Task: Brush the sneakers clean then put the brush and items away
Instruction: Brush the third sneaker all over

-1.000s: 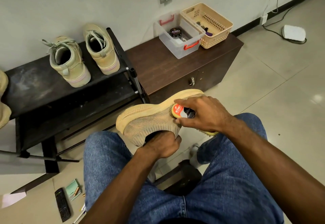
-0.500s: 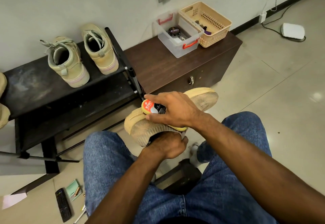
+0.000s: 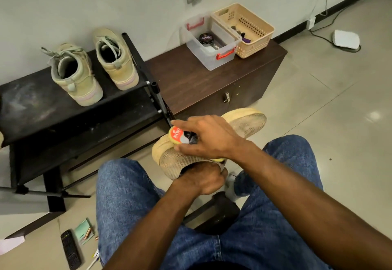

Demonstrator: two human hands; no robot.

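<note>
1. A black shoe rack (image 3: 70, 117) stands along the wall, with two pale lace-up sneakers (image 3: 75, 74) side by side on its top shelf, heels toward the person
2. Right beside the rack sits a dark wooden cabinet (image 3: 203, 81), serving as the worktop; at its far end a clear plastic box (image 3: 209, 43) with red handles touches a beige basket (image 3: 246, 29)
3. The person sits in blue jeans (image 3: 127, 195), knees apart, holding a tan knit sneaker (image 3: 244, 121) above the lap, its sole turned up and toward the cabinet
4. The left hand (image 3: 203, 179) is tucked into the sneaker's opening from below, fingers curled and grasping it
5. The right hand (image 3: 209, 137) lies across the sneaker, clasping a yellow brush (image 3: 177, 136) with a red label against the toe end
6. A round black polish tin (image 3: 206, 39) lies inside the clear box
7. On the floor by the left knee lie a black remote (image 3: 70, 249) and a small green notepad (image 3: 83, 230)
</note>
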